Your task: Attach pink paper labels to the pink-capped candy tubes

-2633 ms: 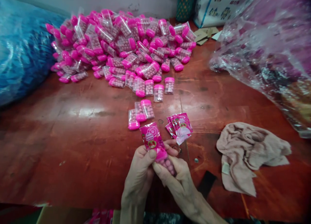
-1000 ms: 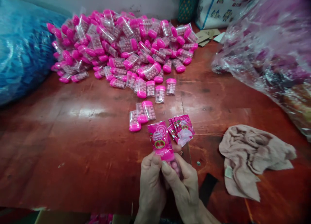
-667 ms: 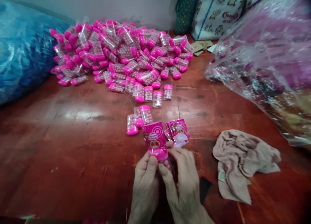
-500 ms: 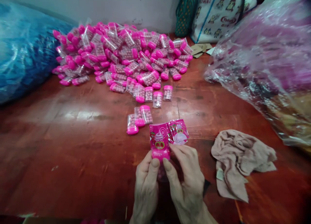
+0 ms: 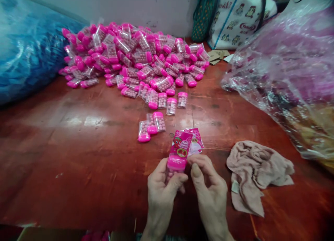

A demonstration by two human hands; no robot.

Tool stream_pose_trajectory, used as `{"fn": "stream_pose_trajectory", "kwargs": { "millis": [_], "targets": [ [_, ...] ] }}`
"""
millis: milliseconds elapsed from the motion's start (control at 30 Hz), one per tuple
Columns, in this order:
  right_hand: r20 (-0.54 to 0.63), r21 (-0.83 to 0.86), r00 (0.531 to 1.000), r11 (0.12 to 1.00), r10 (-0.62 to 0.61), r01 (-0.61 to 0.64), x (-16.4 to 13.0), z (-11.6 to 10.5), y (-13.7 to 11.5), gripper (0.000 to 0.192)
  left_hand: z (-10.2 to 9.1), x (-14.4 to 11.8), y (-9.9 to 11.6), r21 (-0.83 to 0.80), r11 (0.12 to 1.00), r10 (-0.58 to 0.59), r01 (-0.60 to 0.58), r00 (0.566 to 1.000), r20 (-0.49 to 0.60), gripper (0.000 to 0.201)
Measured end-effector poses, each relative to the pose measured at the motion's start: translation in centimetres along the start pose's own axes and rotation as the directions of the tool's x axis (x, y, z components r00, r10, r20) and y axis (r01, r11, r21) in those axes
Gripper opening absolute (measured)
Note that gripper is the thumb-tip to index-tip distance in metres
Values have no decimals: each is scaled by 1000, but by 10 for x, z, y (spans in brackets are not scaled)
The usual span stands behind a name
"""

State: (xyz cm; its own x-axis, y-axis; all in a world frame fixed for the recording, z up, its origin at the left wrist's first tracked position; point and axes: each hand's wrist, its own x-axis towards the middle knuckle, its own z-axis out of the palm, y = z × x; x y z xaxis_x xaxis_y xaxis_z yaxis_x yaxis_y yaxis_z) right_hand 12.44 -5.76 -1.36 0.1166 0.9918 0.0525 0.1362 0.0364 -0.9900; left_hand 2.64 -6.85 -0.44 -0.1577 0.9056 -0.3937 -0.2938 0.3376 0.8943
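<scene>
Left hand [image 5: 163, 185] grips upright candy bottle [image 5: 175, 164].

Lying open: bare wooden table [image 5: 65, 154] across the left half toward the near edge. Blocking the far edge: heap of pink-capped candy boxes [image 5: 135, 56]. Crowding the left edge: blue plastic sack [image 5: 26, 49]. Overhanging the right edge: clear plastic bag [image 5: 287, 67]. Lying near the right front: crumpled cloth [image 5: 255, 171].
</scene>
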Motion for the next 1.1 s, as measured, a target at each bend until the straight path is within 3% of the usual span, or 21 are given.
{"fn": "stream_pose_trajectory", "kwargs": {
  "millis": [133, 233, 367, 500, 733, 933, 1100],
  "targets": [
    [128, 131, 974, 970, 188, -205, 11, -7, -7, 13, -5, -2, 7, 146, 985, -109, 95, 990, 92, 15],
    [245, 244, 916, 895, 317, -375, 15, -8, -8, 14, -6, -4, 9, 215, 970, -135, 112, 986, 95, 12],
    [395, 353, 842, 786, 367, -508, 15, -9, -7, 20, -3, -4, 12, 213, 970, -141, 115, 984, 111, 10],
    [324, 339, 861, 802, 391, -492, 8, -5, -10, 15, -2, -2, 17, 188, 966, -208, 176, 964, 164, 9],
    [195, 97, 917, 923, 349, -372, 0, 7, -7, 14, -1, 0, 9, 128, 964, -240, 235, 970, 26, 11],
    [143, 254, 906, 870, 399, -424, 9, -4, -2, 13, -8, 4, 2, -35, 978, -203, 206, 977, 71, 17],
    [245, 359, 887, 814, 391, -457, 14, -9, -3, 13, -10, -1, 1, -52, 981, -180, 185, 980, 91, 14]
  ]
}}
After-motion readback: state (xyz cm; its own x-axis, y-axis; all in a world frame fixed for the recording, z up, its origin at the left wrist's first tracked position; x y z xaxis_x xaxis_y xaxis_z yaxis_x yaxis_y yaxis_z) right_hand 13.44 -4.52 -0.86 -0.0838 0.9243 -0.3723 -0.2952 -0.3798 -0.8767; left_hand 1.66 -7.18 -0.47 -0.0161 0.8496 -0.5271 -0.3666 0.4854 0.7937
